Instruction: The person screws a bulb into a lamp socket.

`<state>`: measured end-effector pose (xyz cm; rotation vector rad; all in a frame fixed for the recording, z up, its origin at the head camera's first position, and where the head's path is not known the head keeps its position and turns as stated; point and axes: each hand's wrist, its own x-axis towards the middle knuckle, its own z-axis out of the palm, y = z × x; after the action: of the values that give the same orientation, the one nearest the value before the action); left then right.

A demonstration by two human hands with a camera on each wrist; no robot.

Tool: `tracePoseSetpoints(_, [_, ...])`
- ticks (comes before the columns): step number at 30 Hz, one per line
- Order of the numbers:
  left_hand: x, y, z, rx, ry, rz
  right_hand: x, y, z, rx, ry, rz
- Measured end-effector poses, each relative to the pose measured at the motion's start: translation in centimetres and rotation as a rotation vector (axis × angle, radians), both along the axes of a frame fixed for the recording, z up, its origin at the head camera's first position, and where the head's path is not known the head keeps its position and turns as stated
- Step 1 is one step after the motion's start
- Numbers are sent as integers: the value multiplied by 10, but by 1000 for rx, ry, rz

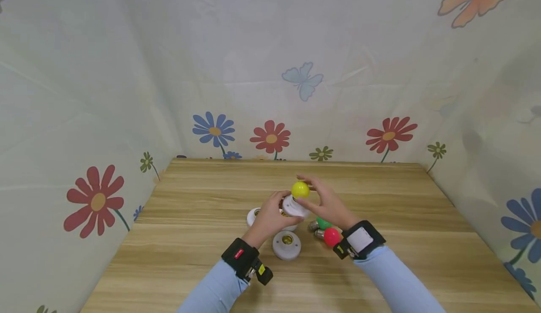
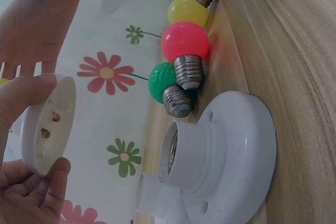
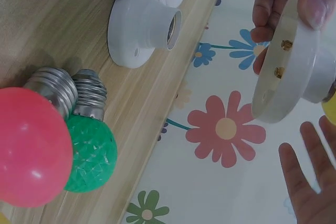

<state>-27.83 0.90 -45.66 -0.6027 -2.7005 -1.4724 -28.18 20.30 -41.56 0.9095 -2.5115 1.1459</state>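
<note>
My left hand (image 1: 270, 216) grips a white lamp socket (image 2: 50, 124) by the rim of its round base, thumb on one side and fingers on the other. The socket is raised above the table and tilted, its underside with brass screws facing the wrist cameras. A yellow light bulb (image 1: 300, 190) sits at the socket's mouth. My right hand (image 1: 331, 205) holds this bulb between thumb and forefinger, while its other fingers stay extended. How deep the bulb's thread sits is hidden.
More white sockets stand below my hands, including a front socket (image 1: 287, 245) and a left socket (image 1: 252, 216). A red bulb (image 1: 331, 237), a green bulb (image 1: 324, 223) and another yellow bulb (image 2: 188, 11) lie on the wooden table (image 1: 190, 200). A flowered cloth (image 1: 236, 68) hangs behind.
</note>
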Motion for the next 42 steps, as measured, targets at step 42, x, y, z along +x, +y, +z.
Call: tracePoseSetpoints(42, [-1, -1, -1, -2, -10, -8, 0, -9, 0, -23, -55, -115])
